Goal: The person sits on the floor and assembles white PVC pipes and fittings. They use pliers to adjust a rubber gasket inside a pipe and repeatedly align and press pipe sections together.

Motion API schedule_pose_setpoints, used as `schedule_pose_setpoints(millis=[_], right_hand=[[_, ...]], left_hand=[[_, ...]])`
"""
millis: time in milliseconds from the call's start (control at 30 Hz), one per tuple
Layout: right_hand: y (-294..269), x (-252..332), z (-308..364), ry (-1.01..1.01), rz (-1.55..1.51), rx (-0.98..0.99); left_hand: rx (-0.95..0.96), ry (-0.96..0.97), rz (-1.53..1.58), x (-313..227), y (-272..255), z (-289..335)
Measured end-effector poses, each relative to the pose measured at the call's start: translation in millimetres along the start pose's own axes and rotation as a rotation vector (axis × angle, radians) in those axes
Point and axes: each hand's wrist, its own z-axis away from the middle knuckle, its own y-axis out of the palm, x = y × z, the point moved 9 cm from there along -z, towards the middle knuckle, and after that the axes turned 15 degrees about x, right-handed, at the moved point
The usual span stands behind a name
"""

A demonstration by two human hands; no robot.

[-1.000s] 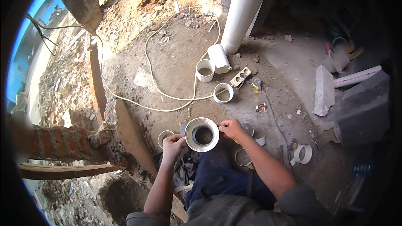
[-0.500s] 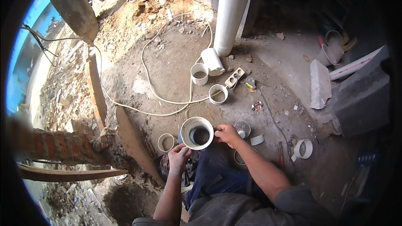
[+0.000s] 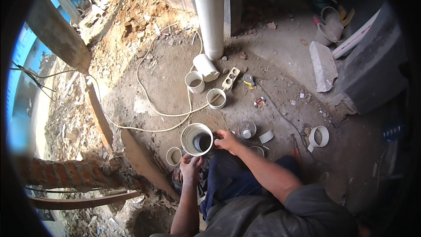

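Both my hands hold a white plastic pipe fitting [image 3: 188, 138] in front of my knees. Its wide, ridged mouth faces up, with a narrower dark opening inside. My left hand [image 3: 190, 167] grips the rim from below, its fingertips along the near edge. At the fitting's right side, my right hand [image 3: 227, 142] has its thumb and fingers closed on the wall; some fingers are hidden. Just left of the fitting, a short white pipe ring [image 3: 168, 157] stands on the ground. A clear round container [image 3: 241, 131] with a white part inside is beyond my right hand.
A tall white pipe [image 3: 208, 22] stands upright ahead, near short pipe pieces [image 3: 204, 64] and a power strip [image 3: 231, 79]. A pale cable [image 3: 151, 98] loops across the dirt. Red-handled pliers [image 3: 297, 152] lie right; a broken brick wall [image 3: 66, 173] borders the left.
The view has shifted, so the surroundings sit differently in it. The fitting has tipped slightly, showing more of its inner wall. Both hands keep their hold.
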Motion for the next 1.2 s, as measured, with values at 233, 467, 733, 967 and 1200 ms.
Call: schedule_pose_setpoints(millis=[233,467,733,967,1200], right_hand=[[9,1,3,0.033,0.058,0.046],[0,-17,0,-0.029,0.058,-0.081],[-6,-17,-8,-0.055,0.376,-0.214],[16,-11,12,0.032,0.004,-0.048],[23,-11,8,0.022,-0.038,-0.092]], left_hand=[[-0.029,-0.049,0.209,11,-1,-2],[-0.042,-0.063,0.153,11,2,-1],[-0.075,-0.059,0.091,9,4,-1],[-0.028,-0.036,0.143,15,10,3],[-0.123,-0.019,0.168,29,14,-2]])
